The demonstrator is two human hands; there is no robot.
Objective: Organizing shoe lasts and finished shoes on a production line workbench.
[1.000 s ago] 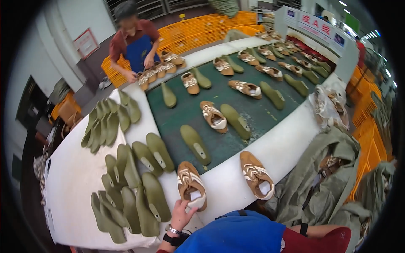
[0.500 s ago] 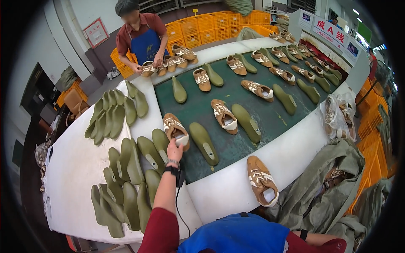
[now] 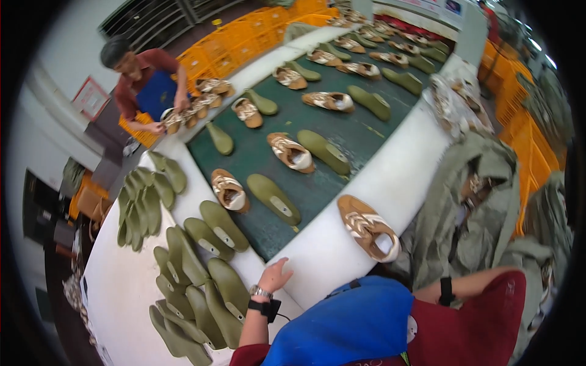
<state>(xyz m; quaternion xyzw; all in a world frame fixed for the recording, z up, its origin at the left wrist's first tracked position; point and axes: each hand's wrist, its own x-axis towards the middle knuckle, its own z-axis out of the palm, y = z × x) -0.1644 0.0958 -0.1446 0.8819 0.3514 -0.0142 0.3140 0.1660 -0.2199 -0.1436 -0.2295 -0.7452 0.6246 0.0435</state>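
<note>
Factory room, orange crates (image 3: 213, 58) along the upper part of the frame; green panel (image 3: 241, 160), possibly a conveyor, runs from lower centre toward upper right, bordered by a white worktop (image 3: 397, 174). Left hand (image 3: 276, 276) at lower centre, over the near corner of the panel: fingers loosely spread, nothing in them. Right hand hidden; only the right forearm (image 3: 476, 284) shows at lower right, so grip cannot be told. Nearest items: front shoe (image 3: 229, 190), brown with white stripes, left of centre on the panel; front last (image 3: 273, 198), olive green, just beside it, apart; lone shoe (image 3: 365, 227) on the white border, right of centre, heel close to the near edge. Risk 1: lone shoe could drop off if the apron (image 3: 342, 323) or a sleeve nudges that heel; the cloth sack (image 3: 452, 244) next to it could also drag it. Risk 2: lasts in the lower-left cluster (image 3: 186, 256) lie packed against one another; a low sweep of the left forearm could set them sliding. Risk 3: cable at the black wrist strap (image 3: 268, 310) might snag on a last. Risk 4: front shoe sits near the panel's left margin; if the panel runs, contact there could turn it. Motion unverified. Co-worker (image 3: 146, 79), upper left, handles other shoes, well apart.
</note>
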